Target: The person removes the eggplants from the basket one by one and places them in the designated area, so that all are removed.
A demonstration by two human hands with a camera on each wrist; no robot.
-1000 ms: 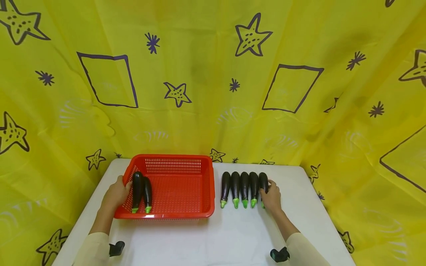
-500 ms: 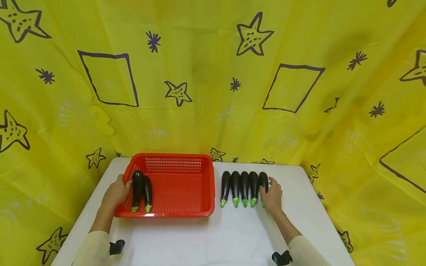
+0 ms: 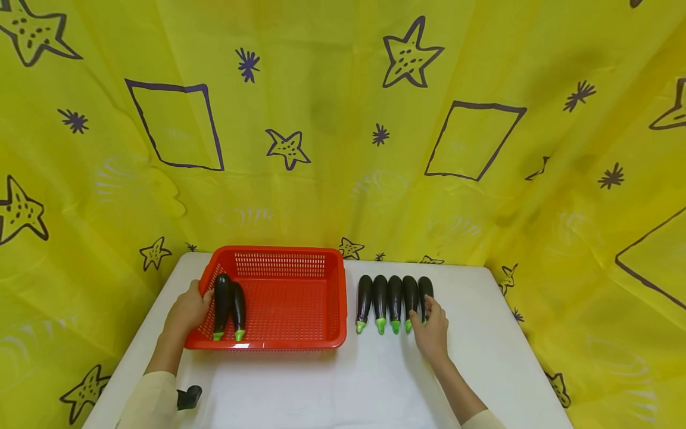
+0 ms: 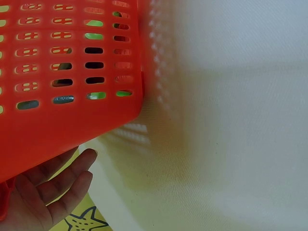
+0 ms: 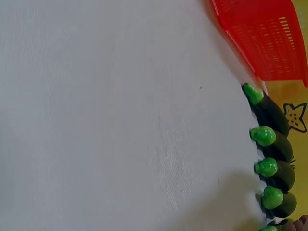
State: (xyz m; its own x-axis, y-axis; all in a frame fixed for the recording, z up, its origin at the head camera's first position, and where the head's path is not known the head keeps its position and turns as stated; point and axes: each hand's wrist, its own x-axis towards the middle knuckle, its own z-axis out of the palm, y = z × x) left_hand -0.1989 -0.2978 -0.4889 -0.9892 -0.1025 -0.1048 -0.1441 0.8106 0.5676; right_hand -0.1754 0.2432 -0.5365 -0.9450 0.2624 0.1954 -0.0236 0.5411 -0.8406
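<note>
My left hand holds the left side of a red perforated plastic basket. In the left wrist view its fingers lie along the outside of the basket wall; the thumb is hidden there. Inside the basket, two dark eggplants lie side by side against the left wall. To the right of the basket, several eggplants stand in a row, green stems toward me. Over the lower part of the rightmost eggplant is my right hand, thumb and fingers spread apart. Whether it touches that eggplant I cannot tell.
A white table carries the basket and the eggplants. Yellow patterned sheeting hangs behind the table and along its sides. The basket's right wall stands close to the leftmost eggplant of the row.
My right hand has moved left and toward me from the rightmost eggplant's side, its thumb now near the neighbouring stem. The left hand, basket and eggplants stay in place.
</note>
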